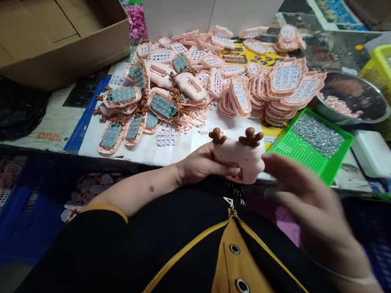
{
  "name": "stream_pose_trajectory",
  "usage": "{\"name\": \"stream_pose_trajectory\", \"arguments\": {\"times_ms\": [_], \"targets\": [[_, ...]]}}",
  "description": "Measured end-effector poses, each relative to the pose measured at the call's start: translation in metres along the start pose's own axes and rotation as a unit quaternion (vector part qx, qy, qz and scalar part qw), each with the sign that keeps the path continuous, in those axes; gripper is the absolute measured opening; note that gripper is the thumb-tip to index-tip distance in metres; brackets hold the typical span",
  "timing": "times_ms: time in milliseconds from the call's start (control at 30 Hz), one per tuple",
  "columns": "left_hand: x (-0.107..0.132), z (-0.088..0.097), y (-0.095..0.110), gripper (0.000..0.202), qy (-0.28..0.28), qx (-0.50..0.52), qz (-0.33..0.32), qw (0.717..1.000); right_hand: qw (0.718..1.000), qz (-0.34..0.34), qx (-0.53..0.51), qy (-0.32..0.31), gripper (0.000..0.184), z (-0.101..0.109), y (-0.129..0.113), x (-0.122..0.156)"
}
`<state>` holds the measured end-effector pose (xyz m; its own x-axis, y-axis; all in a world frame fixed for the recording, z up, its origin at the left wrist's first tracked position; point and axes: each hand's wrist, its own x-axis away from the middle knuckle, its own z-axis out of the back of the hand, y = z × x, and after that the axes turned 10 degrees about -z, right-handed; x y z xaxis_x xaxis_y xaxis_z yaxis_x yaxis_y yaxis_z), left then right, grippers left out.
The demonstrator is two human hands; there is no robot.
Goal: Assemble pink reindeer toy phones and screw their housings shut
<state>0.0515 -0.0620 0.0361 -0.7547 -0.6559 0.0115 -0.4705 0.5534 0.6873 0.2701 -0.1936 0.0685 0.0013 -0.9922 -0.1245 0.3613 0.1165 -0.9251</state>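
Observation:
My left hand [202, 165] is closed round a pink plastic toy phone shell [242, 154] with brown antlers on its top edge, held up in front of my chest. Its back faces me, and an opening shows low on it, partly under my thumb. Close by the shell's right side is my right hand [305, 192], smeared by motion; I cannot make out anything in its fingers or whether they touch the shell. Beyond, on the table, lie several pink shell halves [120, 96] with grey-green keypad inserts, beside small pink parts [191, 119] and loose white key pieces [166, 135].
Stacked pink keypad faceplates [286, 78] stand behind a green tray [331, 172] of small metal screws. A metal bowl [378, 100] with pink pieces sits at right, near a yellow basket [384, 50]. An open cardboard box [63, 60] occupies the left. Blue crates [25, 223] are below the table edge.

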Motion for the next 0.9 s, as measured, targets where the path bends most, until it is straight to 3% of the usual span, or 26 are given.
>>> {"name": "stream_pose_trajectory", "arguments": {"times_ms": [100,200,333,433,500,567,633,700,733,767,833,867,900], "targets": [[0.01,0.005,0.005,0.041,0.016,-0.039,-0.02,0.999,0.997,-0.045,0.007,-0.068,0.04,-0.044,0.026,-0.041],[0.017,0.013,0.008,0.041,0.04,-0.076,-0.055,0.995,0.996,-0.03,-0.018,-0.078,0.032,-0.068,0.037,-0.062],[0.016,0.021,0.013,0.056,0.075,-0.114,-0.058,0.989,0.994,0.032,-0.02,-0.102,0.032,-0.075,0.035,-0.072],[0.025,0.029,0.028,0.051,0.109,-0.158,-0.088,0.977,0.989,0.096,0.054,-0.096,0.042,-0.071,0.024,-0.08],[0.048,0.042,0.051,0.044,0.129,-0.18,-0.135,0.966,0.983,0.137,0.097,-0.067,0.04,-0.065,0.013,-0.086],[0.089,0.063,0.085,0.035,0.151,-0.234,-0.168,0.945,0.976,0.184,0.103,-0.06,0.021,-0.058,-0.001,-0.091],[0.143,0.084,0.12,0.041,0.154,-0.327,-0.125,0.924,0.963,0.236,0.085,-0.097,0.01,-0.055,-0.014,-0.095],[0.195,0.096,0.148,0.056,0.158,-0.447,-0.028,0.88,0.944,0.29,0.065,-0.144,0.01,-0.059,-0.026,-0.098],[0.214,0.097,0.156,0.06,0.201,-0.506,0.02,0.838,0.934,0.314,0.059,-0.161,0.013,-0.064,-0.032,-0.098],[0.228,0.097,0.16,0.054,0.274,-0.556,0.012,0.784,0.926,0.333,0.052,-0.17,0.015,-0.07,-0.038,-0.097],[0.232,0.096,0.156,0.031,0.42,-0.587,-0.054,0.69,0.923,0.349,0.023,-0.161,0.019,-0.084,-0.053,-0.089],[0.224,0.096,0.15,0.022,0.476,-0.571,-0.107,0.66,0.933,0.331,0.002,-0.141,0.022,-0.089,-0.062,-0.084],[0.213,0.098,0.143,0.023,0.502,-0.554,-0.143,0.649,0.948,0.298,-0.019,-0.113,0.028,-0.093,-0.072,-0.078]]}}
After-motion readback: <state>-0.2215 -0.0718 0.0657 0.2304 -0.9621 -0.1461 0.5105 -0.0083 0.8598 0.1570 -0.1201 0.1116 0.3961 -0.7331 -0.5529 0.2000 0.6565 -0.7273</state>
